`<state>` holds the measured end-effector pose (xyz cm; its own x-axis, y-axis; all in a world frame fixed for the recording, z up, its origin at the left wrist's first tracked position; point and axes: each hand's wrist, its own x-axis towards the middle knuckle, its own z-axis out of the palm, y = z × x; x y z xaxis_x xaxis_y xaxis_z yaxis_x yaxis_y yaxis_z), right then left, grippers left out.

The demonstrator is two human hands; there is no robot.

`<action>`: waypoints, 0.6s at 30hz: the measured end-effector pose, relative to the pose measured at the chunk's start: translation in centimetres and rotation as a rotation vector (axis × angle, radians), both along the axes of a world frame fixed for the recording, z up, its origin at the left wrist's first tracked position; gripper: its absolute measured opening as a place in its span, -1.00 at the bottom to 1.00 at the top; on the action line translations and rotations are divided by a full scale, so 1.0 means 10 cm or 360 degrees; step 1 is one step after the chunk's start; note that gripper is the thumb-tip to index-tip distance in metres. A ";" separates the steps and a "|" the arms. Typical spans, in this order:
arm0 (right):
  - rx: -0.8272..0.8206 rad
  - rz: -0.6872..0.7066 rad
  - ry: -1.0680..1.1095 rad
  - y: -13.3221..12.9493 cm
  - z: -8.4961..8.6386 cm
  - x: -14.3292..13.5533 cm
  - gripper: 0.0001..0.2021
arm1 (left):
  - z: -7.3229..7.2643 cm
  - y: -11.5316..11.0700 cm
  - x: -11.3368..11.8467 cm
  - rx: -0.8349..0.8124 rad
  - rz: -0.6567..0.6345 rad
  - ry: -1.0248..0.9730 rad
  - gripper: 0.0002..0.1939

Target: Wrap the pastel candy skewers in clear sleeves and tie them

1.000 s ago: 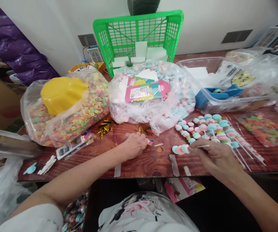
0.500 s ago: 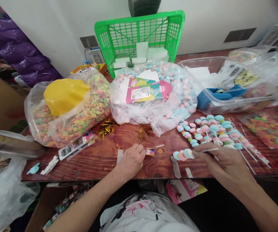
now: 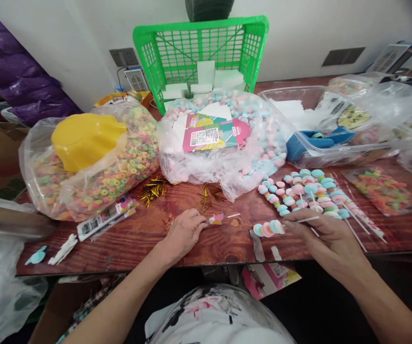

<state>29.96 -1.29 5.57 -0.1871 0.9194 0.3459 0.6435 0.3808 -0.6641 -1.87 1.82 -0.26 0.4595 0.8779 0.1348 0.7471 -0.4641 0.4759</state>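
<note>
My left hand (image 3: 186,235) rests low on the wooden table (image 3: 223,248), fingers bent together and a fingertip beside a small colourful wrapper piece (image 3: 216,218). Whether anything is under those fingers is hidden. My right hand (image 3: 325,234) pinches a white stick at the end of a short row of blue, pink and white candies (image 3: 268,229). A short white stick (image 3: 233,216) and a round brownish piece (image 3: 235,222) lie between the hands. Behind my right hand are several candy skewers (image 3: 309,191), with white sticks pointing toward me.
A bag of ring candies (image 3: 130,157) with a yellow bowl (image 3: 87,141) stands left. Centrally sits a bag of pink and blue candies (image 3: 263,148), before a green basket (image 3: 200,28). A clear tub (image 3: 320,153) is right; a metal flask (image 3: 8,220) lies far left.
My left hand has shifted slightly left, and the white strip beside it no longer shows. My right hand still holds the candy row. The whole view has shifted a little.
</note>
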 end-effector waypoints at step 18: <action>-0.0120 -0.0446 0.1334 -0.07 -0.14 -0.45 -0.95 | 0.04 0.08 -0.03 -0.0461 0.0258 -0.0702 -0.89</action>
